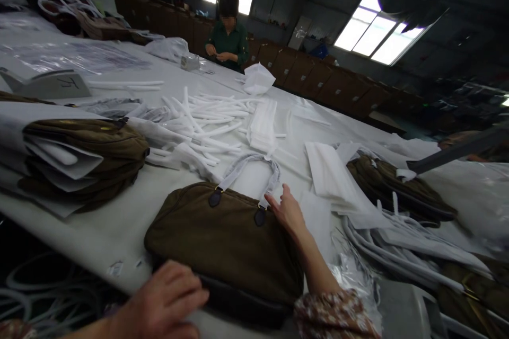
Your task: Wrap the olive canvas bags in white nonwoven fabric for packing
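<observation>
An olive-brown fabric handbag [222,238] with a dark base lies on the white table in front of me. Its top handle [251,158] is wrapped in pale, see-through film and stands up in an arch away from me. Dark tabs join the handle to the bag. My right hand [289,213] is at the bag's upper right edge, thumb and forefinger apart, close to the handle's right end; whether it touches is unclear. My left hand [163,299], slightly blurred, is beside the bag's lower left edge with loosely bent fingers and nothing visible in it.
White foam tubes [210,116] are heaped beyond the bag, beside stacked white sheets [263,124]. More olive bags lie at left [87,159] and right [397,185]. Grey-white cords [397,249] crowd the right side. A co-worker in a green shirt [228,42] is across the table.
</observation>
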{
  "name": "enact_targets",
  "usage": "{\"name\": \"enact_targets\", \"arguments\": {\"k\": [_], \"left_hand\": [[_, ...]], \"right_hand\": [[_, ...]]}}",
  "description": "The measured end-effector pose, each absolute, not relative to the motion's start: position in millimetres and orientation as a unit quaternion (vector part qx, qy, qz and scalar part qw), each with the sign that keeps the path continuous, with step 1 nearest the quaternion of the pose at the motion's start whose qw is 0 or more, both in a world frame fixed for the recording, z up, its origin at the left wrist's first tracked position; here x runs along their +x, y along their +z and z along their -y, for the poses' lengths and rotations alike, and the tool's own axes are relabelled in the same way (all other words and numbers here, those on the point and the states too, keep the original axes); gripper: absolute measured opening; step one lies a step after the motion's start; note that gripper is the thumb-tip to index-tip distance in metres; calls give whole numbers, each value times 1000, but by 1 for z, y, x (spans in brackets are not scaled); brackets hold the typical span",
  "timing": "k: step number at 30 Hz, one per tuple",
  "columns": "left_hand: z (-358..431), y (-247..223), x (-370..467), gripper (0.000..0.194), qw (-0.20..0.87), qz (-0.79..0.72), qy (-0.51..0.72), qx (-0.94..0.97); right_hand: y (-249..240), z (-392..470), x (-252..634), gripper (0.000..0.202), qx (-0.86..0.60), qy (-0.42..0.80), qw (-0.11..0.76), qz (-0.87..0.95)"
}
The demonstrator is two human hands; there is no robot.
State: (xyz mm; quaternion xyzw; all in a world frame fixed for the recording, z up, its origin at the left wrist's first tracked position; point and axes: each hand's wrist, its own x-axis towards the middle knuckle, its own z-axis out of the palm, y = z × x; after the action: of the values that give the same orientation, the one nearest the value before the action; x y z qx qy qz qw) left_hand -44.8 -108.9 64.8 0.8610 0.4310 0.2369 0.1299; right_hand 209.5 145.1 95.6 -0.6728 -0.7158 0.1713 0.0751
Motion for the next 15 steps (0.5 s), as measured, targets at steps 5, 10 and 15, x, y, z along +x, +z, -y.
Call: {"name": "enact_targets", "arguments": {"k": [5, 10, 15], "left_hand": [[91, 62, -69, 91, 29, -579, 112, 807], [63, 71, -67, 55, 84, -524, 6, 847], [30, 110, -68, 35, 113, -445, -43, 888]], "right_hand": [[129, -21, 249, 63, -450, 246, 44, 857], [92, 39, 246, 66, -462, 166, -9, 871], [100, 22, 233, 24, -465, 184, -24, 865]]}}
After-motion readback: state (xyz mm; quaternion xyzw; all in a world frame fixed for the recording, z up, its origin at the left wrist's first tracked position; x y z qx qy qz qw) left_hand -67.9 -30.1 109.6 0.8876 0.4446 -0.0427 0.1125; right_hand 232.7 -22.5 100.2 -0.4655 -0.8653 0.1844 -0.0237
